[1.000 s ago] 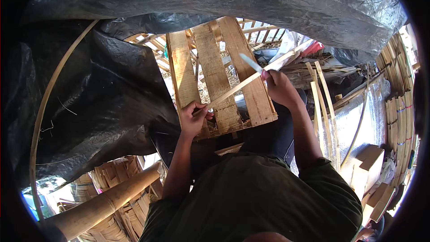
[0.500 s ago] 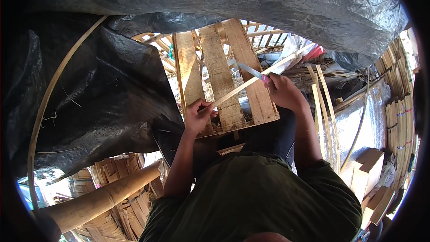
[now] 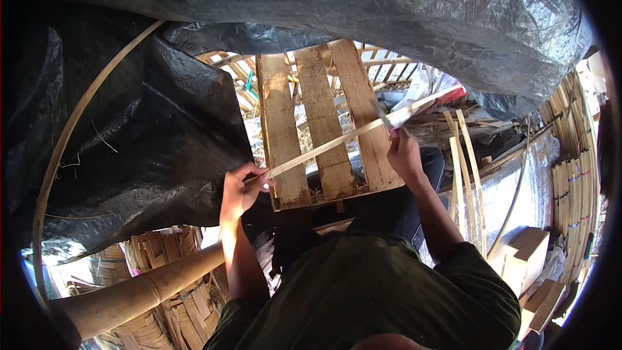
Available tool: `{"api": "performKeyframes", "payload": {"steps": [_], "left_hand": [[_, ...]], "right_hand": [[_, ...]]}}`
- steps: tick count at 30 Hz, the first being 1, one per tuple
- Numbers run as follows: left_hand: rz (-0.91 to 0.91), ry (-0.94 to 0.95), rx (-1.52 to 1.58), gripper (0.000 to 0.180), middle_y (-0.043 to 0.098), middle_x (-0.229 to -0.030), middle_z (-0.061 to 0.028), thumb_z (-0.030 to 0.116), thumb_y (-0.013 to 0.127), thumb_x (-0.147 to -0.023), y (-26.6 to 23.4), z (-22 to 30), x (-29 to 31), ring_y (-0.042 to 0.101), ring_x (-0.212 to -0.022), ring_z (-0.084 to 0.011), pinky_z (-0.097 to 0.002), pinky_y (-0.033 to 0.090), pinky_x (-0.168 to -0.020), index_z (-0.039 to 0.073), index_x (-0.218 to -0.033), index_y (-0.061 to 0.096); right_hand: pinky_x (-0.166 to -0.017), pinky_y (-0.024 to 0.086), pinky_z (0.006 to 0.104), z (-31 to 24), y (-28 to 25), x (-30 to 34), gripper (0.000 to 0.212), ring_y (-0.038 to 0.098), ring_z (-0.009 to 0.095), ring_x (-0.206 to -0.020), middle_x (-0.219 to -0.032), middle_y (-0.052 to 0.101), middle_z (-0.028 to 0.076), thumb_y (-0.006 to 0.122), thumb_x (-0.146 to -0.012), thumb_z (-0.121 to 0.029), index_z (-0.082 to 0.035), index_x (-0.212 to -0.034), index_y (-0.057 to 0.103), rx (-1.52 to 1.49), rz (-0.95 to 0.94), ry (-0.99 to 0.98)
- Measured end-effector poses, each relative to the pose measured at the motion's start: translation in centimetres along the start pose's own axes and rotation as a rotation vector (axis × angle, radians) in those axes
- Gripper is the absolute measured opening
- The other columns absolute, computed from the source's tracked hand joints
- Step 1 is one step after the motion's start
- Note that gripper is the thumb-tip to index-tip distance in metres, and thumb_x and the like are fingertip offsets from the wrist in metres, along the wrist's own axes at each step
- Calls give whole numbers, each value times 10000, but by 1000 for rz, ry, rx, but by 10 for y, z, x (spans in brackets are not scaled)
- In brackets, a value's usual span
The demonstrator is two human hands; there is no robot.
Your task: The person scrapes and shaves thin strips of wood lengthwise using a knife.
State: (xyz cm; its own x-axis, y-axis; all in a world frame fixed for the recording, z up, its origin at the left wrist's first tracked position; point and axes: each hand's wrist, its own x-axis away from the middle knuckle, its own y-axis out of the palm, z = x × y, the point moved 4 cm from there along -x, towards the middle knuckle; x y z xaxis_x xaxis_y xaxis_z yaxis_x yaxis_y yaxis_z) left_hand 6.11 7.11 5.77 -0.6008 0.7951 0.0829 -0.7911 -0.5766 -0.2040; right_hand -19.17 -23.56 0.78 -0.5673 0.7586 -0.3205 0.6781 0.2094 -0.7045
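Note:
My left hand (image 3: 242, 188) pinches the near end of a long pale bamboo strip (image 3: 324, 147), left of a slatted wooden crate (image 3: 322, 116). From there the strip slants up to the right across the slats and past the crate's right side. My right hand (image 3: 405, 154) is closed around the pink handle of a knife (image 3: 383, 116). The knife's blade, smeared by motion, crosses the strip near the crate's right slat. Whether the edge bites into the strip I cannot tell.
Black plastic sheeting (image 3: 149, 136) hangs on the left and overhead. Several thin strips (image 3: 468, 181) stand upright at my right, beside a silvery sheet (image 3: 512, 175). A thick bamboo pole (image 3: 142, 291) lies at lower left by woven bamboo (image 3: 184, 304). Bundled slats (image 3: 573, 188) line the far right.
My left hand has moved left with the strip's end, off the crate. My right hand and knife have come slightly lower and right, the blade now steeper.

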Motion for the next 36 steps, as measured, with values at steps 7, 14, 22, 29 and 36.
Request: {"api": "performKeyframes", "payload": {"steps": [7,14,22,29,36], "left_hand": [[59,-9,-279,88,716,-802,-97,6,683,-860,-73,18,17,679,-760,-124,-239,522,-658,-43,-930,704],[209,-57,-530,142,732,-849,-125,-68,658,-808,-129,34,50,698,-767,-147,-249,523,-684,-12,-920,723],[546,-246,-770,89,704,-806,-122,1,681,-809,-193,1,83,691,-808,-241,-351,499,-742,48,-877,715],[457,37,-1031,221,679,-1107,-102,78,717,-815,-123,34,56,487,-1294,-311,-505,137,-1171,110,-1032,693],[3,277,-532,349,639,-1177,-135,117,714,-824,22,41,-16,570,-1173,-308,-369,463,-967,66,-1163,648]], "right_hand": [[-623,504,478,-19,-47,-80,244,637,444,-740,-764,648,253,647,-864,-194,-2,-1000,581,67,-21,-104],[-886,503,452,27,-21,-80,641,639,395,-1019,-1068,663,249,722,-798,-168,-72,-1375,459,209,-489,24],[-798,512,410,54,-18,-65,356,678,340,-918,-950,694,200,765,-789,-237,-9,-1042,661,179,-565,41],[-663,487,441,11,-17,-50,193,639,376,-770,-770,648,165,725,-807,-218,-68,-900,648,150,-424,-68],[-678,513,443,-7,-7,-32,212,650,372,-785,-812,673,165,725,-811,-238,-69,-922,664,132,-382,-92]]}}
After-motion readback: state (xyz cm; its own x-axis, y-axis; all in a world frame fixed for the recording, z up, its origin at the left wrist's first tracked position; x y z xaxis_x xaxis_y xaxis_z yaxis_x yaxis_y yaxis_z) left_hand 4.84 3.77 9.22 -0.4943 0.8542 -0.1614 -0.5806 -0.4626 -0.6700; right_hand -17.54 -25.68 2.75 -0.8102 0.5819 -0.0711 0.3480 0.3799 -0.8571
